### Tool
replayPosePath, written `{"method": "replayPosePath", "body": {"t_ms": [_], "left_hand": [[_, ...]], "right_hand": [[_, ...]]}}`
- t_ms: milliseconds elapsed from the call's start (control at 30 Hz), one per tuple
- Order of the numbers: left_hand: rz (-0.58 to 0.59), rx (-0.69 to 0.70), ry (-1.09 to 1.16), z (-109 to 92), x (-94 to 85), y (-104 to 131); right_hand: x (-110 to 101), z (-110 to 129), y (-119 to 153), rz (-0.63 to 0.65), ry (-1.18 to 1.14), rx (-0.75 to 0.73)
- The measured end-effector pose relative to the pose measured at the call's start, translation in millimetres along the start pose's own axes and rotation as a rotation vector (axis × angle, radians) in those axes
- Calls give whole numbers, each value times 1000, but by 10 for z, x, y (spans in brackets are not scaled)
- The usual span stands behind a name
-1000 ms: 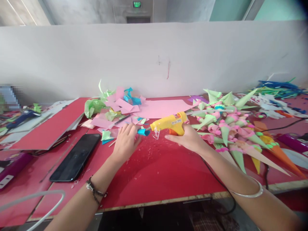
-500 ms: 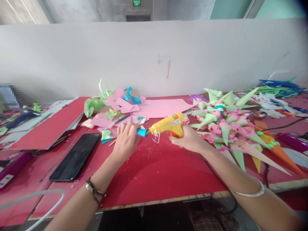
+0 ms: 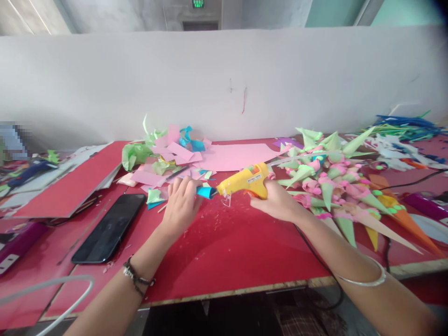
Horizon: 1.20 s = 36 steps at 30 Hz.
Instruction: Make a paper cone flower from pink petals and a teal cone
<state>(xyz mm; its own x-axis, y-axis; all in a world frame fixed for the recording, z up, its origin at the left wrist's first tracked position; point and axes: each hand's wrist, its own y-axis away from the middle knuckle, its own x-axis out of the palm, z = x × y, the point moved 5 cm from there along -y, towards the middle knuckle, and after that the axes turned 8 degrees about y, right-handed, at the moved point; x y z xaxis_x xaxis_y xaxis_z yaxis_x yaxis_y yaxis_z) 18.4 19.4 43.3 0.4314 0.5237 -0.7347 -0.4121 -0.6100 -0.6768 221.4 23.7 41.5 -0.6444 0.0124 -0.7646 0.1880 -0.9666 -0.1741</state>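
My right hand grips a yellow glue gun by its handle, with a clear glue stick poking out of its back end. The gun's nozzle points left and meets the open end of a rolled piece of blue paper. Closed around the other end of that roll is my left hand, whose fingers hide part of it. A wire stand hangs below the gun's front. Whether glue is coming out cannot be seen.
Pink paper sheets and green scraps lie at the back. Many paper cones with pink rolls are heaped on the right. A black phone, a red board and a purple power strip are on the left.
The nozzle now sits at the opening of the blue roll. My left hand has shifted slightly left, and the glue gun's back end is tilted up a little more.
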Motion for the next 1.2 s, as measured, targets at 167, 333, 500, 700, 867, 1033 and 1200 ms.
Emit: {"method": "replayPosePath", "body": {"t_ms": [167, 333, 500, 700, 867, 1033, 1200], "left_hand": [[11, -11, 12, 12, 6, -9], [32, -25, 17, 20, -1, -22], [46, -49, 1, 29, -12, -33], [62, -62, 13, 37, -8, -49], [62, -60, 5, 52, 2, -50], [80, -78, 9, 68, 15, -54], [96, -104, 28, 74, 25, -52]], "right_hand": [[-38, 2, -7, -57, 51, -58], [-67, -11, -7, -104, 104, -82], [-102, -29, -2, -159, 177, -52], [-140, 46, 7, -223, 234, -140], [-135, 87, 13, -235, 211, -195], [-125, 82, 19, -250, 199, -188], [-116, 50, 14, -266, 279, -181]]}}
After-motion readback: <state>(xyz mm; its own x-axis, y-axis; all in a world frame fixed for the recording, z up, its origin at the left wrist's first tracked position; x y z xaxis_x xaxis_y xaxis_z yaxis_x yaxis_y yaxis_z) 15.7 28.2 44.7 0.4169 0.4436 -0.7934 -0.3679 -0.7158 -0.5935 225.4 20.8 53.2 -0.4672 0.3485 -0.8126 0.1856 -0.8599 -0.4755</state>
